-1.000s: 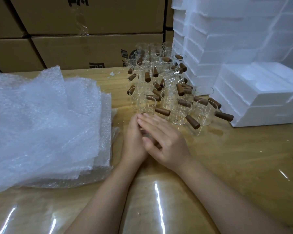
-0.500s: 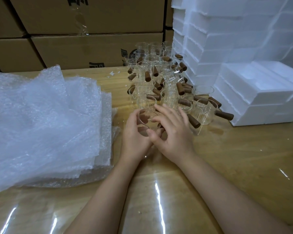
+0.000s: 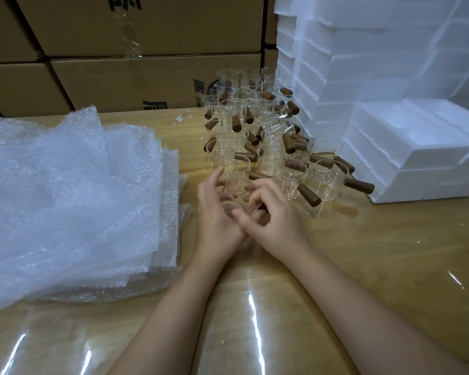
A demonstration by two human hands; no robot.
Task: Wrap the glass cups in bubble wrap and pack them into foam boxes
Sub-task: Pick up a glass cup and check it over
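While the left forearm (image 3: 168, 315) and the right forearm (image 3: 363, 307) reach up from the bottom edge and meet at the centre of the frame, I see the left hand (image 3: 217, 223) and the right hand (image 3: 278, 220) closed together on one glass cup (image 3: 237, 197). The left hand stands palm inward, its fingers curved and slightly spread round the cup's left side. The right hand lies knuckles up, fingers bent sharply and pinching the cup from the right. A dark brown bit under those fingers may be the cup's handle, though I cannot tell for sure. The cup is tilted between the palms, and I cannot tell whether it touches the wooden table (image 3: 377, 266). It sits directly below the cluster of glass cups (image 3: 268, 147) with brown handles in the upper centre. The pile of bubble wrap (image 3: 71, 201) fills the left of the frame, near the left wrist but apart from it. White foam boxes (image 3: 406, 147) are stacked at upper right, and cardboard cartons (image 3: 136, 77) line the top.
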